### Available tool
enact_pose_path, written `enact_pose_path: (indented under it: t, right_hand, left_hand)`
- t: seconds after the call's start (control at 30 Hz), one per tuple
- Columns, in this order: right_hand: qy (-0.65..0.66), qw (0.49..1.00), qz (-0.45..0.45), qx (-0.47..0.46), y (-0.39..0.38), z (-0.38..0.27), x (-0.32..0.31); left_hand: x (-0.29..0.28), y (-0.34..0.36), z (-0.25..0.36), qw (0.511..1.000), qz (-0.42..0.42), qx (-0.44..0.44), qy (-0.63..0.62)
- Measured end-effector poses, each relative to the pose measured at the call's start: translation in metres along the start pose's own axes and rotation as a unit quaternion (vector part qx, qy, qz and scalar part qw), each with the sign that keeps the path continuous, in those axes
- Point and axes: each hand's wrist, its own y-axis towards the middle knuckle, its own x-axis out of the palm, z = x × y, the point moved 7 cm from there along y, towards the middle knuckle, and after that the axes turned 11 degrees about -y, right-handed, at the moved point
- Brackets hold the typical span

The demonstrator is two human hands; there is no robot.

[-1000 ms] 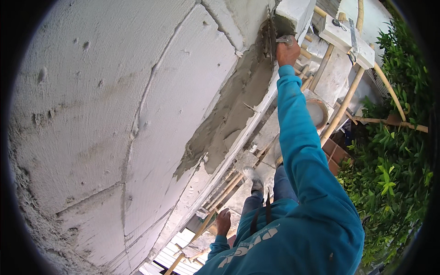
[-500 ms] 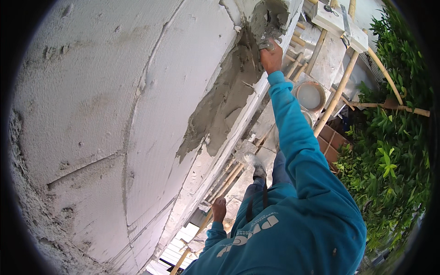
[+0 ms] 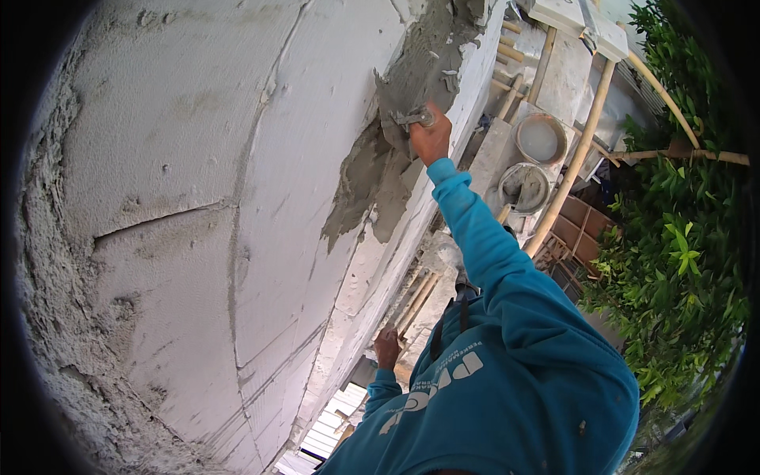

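Your right hand [image 3: 431,136] is up at top centre of the frame, fingers clamped around the handle of a trowel [image 3: 410,120], its blade pressed flat against the wet grey mortar [image 3: 380,170] smeared on the white block wall [image 3: 182,198]. Your left hand [image 3: 387,348] hangs low at centre, fingers curled, whether on anything I cannot tell. Two buckets [image 3: 540,138] sit upper right beside the green bushes [image 3: 673,269].

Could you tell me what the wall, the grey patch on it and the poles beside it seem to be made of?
The wall looks like pale lightweight masonry blocks: a matt, pitted face with scored joints. The grey patch looks like wet cement mortar, darker, rough and ridged, where the right hand holds a trowel, apparently metal. The poles seem to be bamboo or bare wood: tan, round, unpainted.
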Motion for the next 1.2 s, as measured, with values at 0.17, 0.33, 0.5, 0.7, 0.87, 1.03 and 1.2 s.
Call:
enact_pose_path:
  t: [0.17,0.33,0.5,0.7,0.87,1.03,1.2]
  right_hand:
    - [-0.03,0.999,-0.022,0.014,-0.048,-0.005,0.005]
    - [-0.029,0.998,-0.047,0.027,-0.085,-0.016,0.01]
    - [-0.025,0.998,-0.042,0.047,-0.129,-0.013,0.019]
    - [-0.033,0.999,-0.02,0.022,-0.184,-0.035,0.023]
    - [-0.02,0.998,-0.032,0.053,-0.226,-0.027,0.032]
    - [-0.019,0.994,-0.065,0.089,-0.254,-0.038,0.028]
    - [0.011,0.983,-0.11,0.148,-0.251,-0.015,0.032]
  left_hand:
    - [-0.01,0.002,-0.02,0.999,0.008,0.026,0.029]
    - [-0.025,-0.001,-0.024,0.998,0.017,0.051,0.018]
    - [-0.034,-0.003,-0.039,0.999,0.024,0.044,0.021]
    - [-0.04,-0.004,-0.077,0.999,0.029,0.02,0.0]
    - [-0.052,-0.007,-0.09,0.998,0.045,-0.013,0.048]
    - [-0.053,-0.006,-0.088,0.998,0.042,0.044,0.01]
    - [-0.058,0.017,-0.108,0.996,0.032,0.072,0.031]
